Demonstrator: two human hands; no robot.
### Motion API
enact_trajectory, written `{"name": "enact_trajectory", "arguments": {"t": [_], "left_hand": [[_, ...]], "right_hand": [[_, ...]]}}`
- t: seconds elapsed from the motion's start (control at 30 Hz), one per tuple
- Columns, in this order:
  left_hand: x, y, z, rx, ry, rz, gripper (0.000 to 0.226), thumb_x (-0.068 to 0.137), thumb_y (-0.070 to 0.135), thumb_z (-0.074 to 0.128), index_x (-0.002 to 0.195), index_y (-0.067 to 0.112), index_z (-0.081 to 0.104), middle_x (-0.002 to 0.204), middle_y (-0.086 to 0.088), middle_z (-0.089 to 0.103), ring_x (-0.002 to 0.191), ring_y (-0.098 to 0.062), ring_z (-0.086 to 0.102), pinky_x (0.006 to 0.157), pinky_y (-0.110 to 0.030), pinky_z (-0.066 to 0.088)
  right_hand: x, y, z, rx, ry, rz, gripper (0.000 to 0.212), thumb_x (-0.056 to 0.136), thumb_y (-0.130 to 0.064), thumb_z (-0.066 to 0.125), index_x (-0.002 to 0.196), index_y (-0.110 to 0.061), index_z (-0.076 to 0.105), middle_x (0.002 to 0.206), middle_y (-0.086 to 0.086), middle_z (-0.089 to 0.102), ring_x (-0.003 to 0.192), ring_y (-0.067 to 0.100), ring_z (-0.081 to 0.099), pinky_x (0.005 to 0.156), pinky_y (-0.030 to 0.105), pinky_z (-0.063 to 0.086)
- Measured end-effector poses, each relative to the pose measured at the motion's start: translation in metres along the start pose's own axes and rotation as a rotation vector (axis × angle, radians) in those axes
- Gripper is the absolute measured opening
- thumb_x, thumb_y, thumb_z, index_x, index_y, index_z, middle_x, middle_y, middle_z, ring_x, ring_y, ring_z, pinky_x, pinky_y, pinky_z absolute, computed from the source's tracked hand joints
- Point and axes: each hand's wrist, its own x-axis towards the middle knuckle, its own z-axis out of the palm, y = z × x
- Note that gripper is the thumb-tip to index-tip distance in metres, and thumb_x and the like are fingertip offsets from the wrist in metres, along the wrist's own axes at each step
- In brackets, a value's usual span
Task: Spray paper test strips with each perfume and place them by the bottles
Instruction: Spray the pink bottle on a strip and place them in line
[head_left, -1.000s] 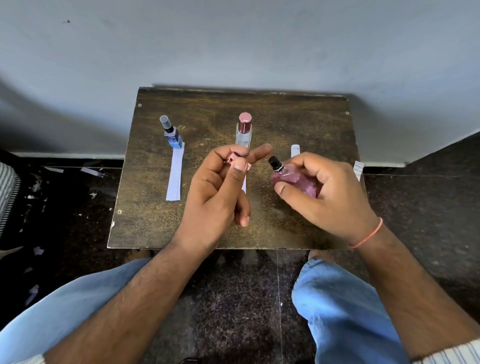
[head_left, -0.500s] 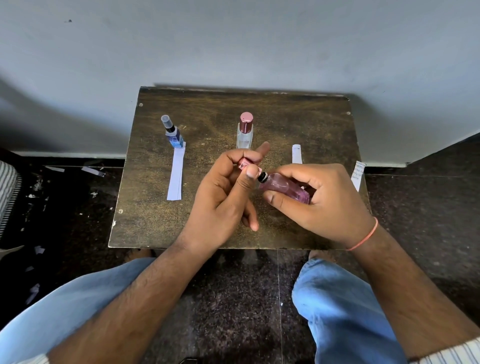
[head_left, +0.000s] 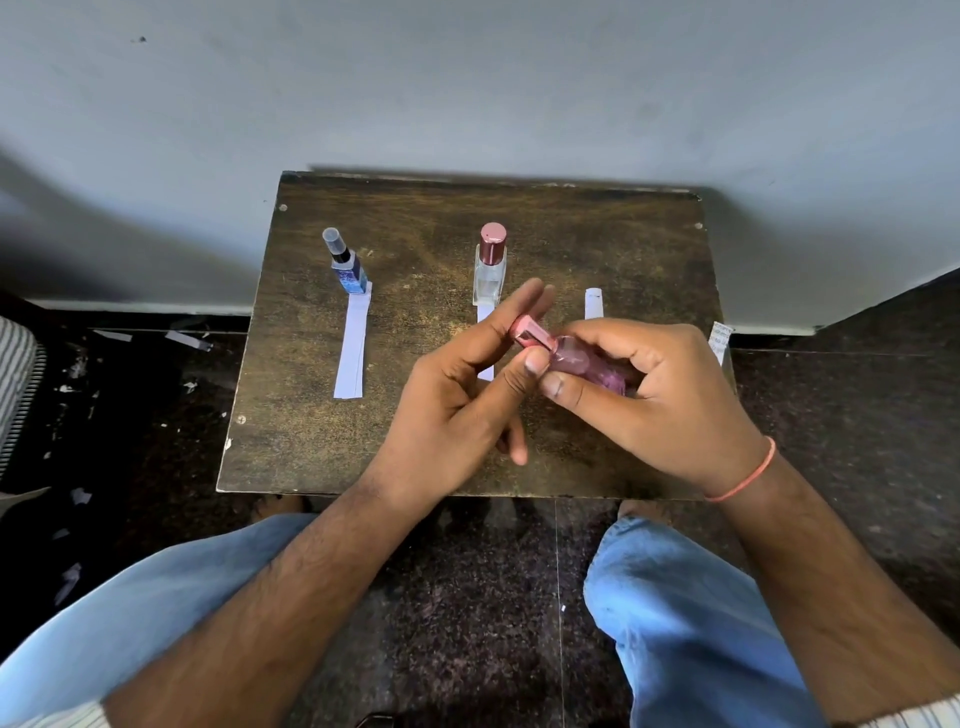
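From my head camera, I am holding the pink perfume bottle tilted above the tabletop, the fingers of my right hand curling around its body. My left hand is pinching the pink cap between thumb and forefinger, the cap sitting on the bottle's neck. Behind my hands, the blue bottle is standing upright with a paper strip lying just in front of it. The clear bottle with a maroon cap is standing at the middle, a second strip partly hidden by my left hand. A third strip is showing above my right hand.
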Motion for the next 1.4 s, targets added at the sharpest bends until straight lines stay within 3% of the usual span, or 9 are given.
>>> {"name": "enact_trajectory", "arguments": {"t": [0.13,0.23,0.3,0.4,0.53,0.77,0.97,1.2,1.4], "left_hand": [[-0.003,-0.004,0.011,-0.052,-0.016,-0.058,0.073,0.102,0.018,0.059,0.167,0.008,0.028,0.167,0.002,0.049,0.06,-0.004,0.074,0.045,-0.027,0.058],[-0.004,-0.012,0.011,0.331,-0.004,0.039,0.06,0.111,0.034,0.055,0.167,0.024,0.034,0.136,0.013,0.073,0.06,-0.014,0.073,0.058,-0.037,0.063],[-0.004,-0.02,0.012,0.68,-0.025,0.142,0.055,0.11,0.033,0.055,0.163,0.023,0.043,0.123,0.011,0.071,0.093,-0.013,0.074,0.083,-0.039,0.063],[-0.004,-0.021,0.024,1.029,-0.108,0.22,0.044,0.104,0.029,0.06,0.149,0.029,0.059,0.16,0.014,0.048,0.138,-0.015,0.048,0.105,-0.05,0.05],[-0.007,-0.025,0.035,1.158,-0.147,0.192,0.046,0.101,0.036,0.062,0.147,0.033,0.058,0.167,0.02,0.04,0.139,-0.017,0.036,0.104,-0.053,0.044],[-0.005,-0.032,0.038,1.235,-0.212,0.09,0.057,0.104,0.051,0.048,0.158,0.034,0.046,0.167,0.024,0.037,0.145,-0.015,0.031,0.113,-0.053,0.038],[-0.003,-0.034,0.039,1.245,-0.221,0.067,0.057,0.105,0.049,0.044,0.16,0.034,0.044,0.166,0.024,0.039,0.145,-0.015,0.034,0.114,-0.052,0.037],[-0.004,-0.036,0.042,1.261,-0.212,0.057,0.06,0.104,0.052,0.045,0.161,0.034,0.043,0.167,0.023,0.038,0.146,-0.017,0.036,0.111,-0.054,0.039],[-0.004,-0.036,0.044,1.253,-0.218,0.047,0.06,0.104,0.051,0.046,0.161,0.034,0.041,0.167,0.023,0.037,0.146,-0.017,0.036,0.112,-0.053,0.037]], "right_hand": [[0.007,0.007,-0.006,-0.028,0.086,-0.003,0.026,0.097,-0.037,0.082,0.118,-0.021,0.082,0.096,-0.004,0.077,0.086,0.014,0.07,0.077,0.04,0.057],[0.014,0.021,-0.013,-0.035,0.178,-0.006,0.028,0.098,-0.03,0.081,0.122,-0.015,0.081,0.11,-0.006,0.069,0.1,0.011,0.066,0.088,0.029,0.053],[0.018,0.03,-0.019,-0.024,0.251,0.036,0.028,0.099,-0.031,0.079,0.122,-0.017,0.081,0.11,-0.004,0.064,0.104,0.016,0.065,0.092,0.034,0.055],[0.02,0.042,-0.025,0.015,0.331,0.075,0.023,0.099,-0.029,0.079,0.122,-0.025,0.079,0.11,-0.013,0.07,0.103,0.015,0.067,0.095,0.046,0.058],[0.022,0.051,-0.029,0.132,0.417,0.157,0.039,0.096,-0.023,0.083,0.129,-0.042,0.074,0.115,-0.013,0.08,0.096,0.004,0.069,0.095,0.043,0.063],[0.027,0.06,-0.031,0.271,0.448,0.227,0.042,0.094,-0.005,0.082,0.135,-0.013,0.074,0.11,-0.018,0.082,0.101,0.001,0.074,0.095,0.023,0.059],[0.034,0.056,-0.027,0.279,0.392,0.187,0.041,0.097,-0.005,0.077,0.132,-0.025,0.072,0.119,-0.014,0.081,0.111,0.007,0.074,0.102,0.03,0.06],[0.04,0.049,-0.022,0.294,0.315,0.179,0.042,0.099,-0.002,0.074,0.129,-0.031,0.069,0.126,-0.007,0.077,0.116,0.006,0.072,0.099,0.021,0.056],[0.04,0.053,-0.019,0.211,0.261,0.215,0.035,0.1,-0.006,0.073,0.129,-0.027,0.072,0.128,-0.005,0.078,0.122,0.015,0.074,0.109,0.039,0.059]]}}
